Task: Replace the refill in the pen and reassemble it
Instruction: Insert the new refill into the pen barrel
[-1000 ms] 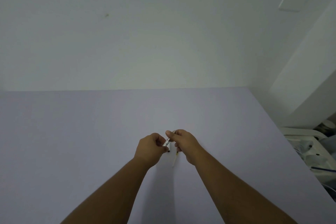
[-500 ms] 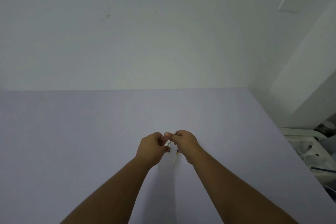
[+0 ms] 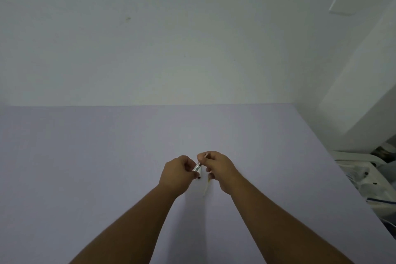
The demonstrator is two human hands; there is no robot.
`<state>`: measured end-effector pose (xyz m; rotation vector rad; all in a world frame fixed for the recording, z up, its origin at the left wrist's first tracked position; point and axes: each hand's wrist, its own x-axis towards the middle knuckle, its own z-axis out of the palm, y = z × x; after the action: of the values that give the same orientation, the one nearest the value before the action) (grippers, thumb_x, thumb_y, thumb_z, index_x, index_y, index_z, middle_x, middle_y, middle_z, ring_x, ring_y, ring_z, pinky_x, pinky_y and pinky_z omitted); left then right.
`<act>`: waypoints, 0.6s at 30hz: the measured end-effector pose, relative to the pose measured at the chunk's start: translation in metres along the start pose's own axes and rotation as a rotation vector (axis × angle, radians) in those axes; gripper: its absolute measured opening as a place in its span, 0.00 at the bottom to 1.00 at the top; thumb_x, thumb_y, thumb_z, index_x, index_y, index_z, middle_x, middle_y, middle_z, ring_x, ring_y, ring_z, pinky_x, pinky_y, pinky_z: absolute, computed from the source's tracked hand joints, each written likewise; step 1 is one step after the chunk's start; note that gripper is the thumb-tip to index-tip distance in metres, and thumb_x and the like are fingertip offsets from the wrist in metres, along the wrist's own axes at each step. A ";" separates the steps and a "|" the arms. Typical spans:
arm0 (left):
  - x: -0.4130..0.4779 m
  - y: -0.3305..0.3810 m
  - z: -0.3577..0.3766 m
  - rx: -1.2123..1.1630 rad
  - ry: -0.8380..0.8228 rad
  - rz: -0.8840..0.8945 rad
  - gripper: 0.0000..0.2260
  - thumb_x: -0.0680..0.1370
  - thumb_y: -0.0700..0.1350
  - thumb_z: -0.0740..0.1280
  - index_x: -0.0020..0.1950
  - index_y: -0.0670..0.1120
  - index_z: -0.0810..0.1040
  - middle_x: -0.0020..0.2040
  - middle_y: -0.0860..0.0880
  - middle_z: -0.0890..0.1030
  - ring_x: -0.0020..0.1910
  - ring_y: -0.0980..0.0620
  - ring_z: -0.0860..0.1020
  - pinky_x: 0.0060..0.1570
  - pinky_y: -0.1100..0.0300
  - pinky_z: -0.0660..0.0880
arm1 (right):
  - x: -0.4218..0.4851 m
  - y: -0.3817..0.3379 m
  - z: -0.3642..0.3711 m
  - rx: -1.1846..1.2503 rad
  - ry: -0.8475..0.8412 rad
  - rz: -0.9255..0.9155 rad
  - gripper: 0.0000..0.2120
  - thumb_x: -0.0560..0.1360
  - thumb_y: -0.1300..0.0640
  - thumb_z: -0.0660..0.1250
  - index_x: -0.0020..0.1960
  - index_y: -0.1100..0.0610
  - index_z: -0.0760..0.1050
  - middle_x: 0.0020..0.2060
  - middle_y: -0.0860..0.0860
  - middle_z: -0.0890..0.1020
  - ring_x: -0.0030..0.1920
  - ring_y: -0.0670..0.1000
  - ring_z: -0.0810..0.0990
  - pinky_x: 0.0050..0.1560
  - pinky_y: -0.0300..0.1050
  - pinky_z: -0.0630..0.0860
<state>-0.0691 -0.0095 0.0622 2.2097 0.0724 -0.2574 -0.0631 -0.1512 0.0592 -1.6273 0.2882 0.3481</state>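
My left hand [image 3: 177,172] and my right hand [image 3: 218,166] are close together over the pale lilac table [image 3: 85,167]. Closed in my left hand is a clear pen barrel [image 3: 196,167], whose open end points up and right. My right thumb and forefinger pinch a thin refill [image 3: 205,156] whose lower end meets the barrel's mouth. A small dark piece [image 3: 199,177] sits on the table just under my left hand. A thin pale stick [image 3: 206,186], seemingly another refill, lies on the table below my right hand.
A plain white wall [image 3: 192,38] rises behind the table. Past the table's right edge stands a white rack or chair [image 3: 362,161] holding cluttered items. A white wall switch plate [image 3: 342,4] is at the upper right.
My hands have drifted slightly apart. A little more of the barrel and the refill shows between them now. The small dark piece under my left hand is now visible.
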 end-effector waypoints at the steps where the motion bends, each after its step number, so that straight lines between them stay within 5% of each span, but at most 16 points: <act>1: 0.000 0.000 0.000 0.005 0.004 0.003 0.12 0.68 0.42 0.74 0.34 0.55 0.73 0.34 0.56 0.78 0.33 0.59 0.75 0.32 0.67 0.69 | 0.001 0.000 0.000 -0.023 0.015 -0.020 0.06 0.73 0.52 0.69 0.41 0.54 0.79 0.39 0.49 0.79 0.36 0.49 0.73 0.38 0.43 0.71; 6: 0.000 0.002 0.001 0.009 0.008 0.004 0.12 0.68 0.42 0.74 0.34 0.55 0.72 0.33 0.56 0.77 0.32 0.59 0.74 0.31 0.68 0.68 | 0.004 -0.001 0.004 -0.142 0.103 0.010 0.21 0.70 0.41 0.70 0.38 0.59 0.70 0.37 0.54 0.74 0.34 0.51 0.68 0.36 0.44 0.67; 11: 0.003 0.002 0.000 0.007 0.009 -0.001 0.12 0.68 0.41 0.74 0.34 0.55 0.73 0.34 0.56 0.78 0.33 0.59 0.75 0.31 0.66 0.69 | 0.005 0.000 -0.001 -0.042 0.028 -0.033 0.03 0.73 0.53 0.69 0.42 0.52 0.79 0.40 0.49 0.81 0.37 0.49 0.73 0.38 0.43 0.72; 18: 0.001 -0.002 0.004 0.010 0.002 -0.022 0.12 0.68 0.42 0.74 0.34 0.55 0.73 0.33 0.56 0.77 0.32 0.59 0.75 0.32 0.66 0.69 | 0.006 0.001 -0.001 -0.087 -0.004 0.032 0.08 0.72 0.48 0.70 0.42 0.54 0.78 0.39 0.49 0.80 0.35 0.48 0.73 0.36 0.43 0.71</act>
<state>-0.0691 -0.0116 0.0580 2.2201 0.0974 -0.2681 -0.0583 -0.1517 0.0559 -1.7086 0.2996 0.3924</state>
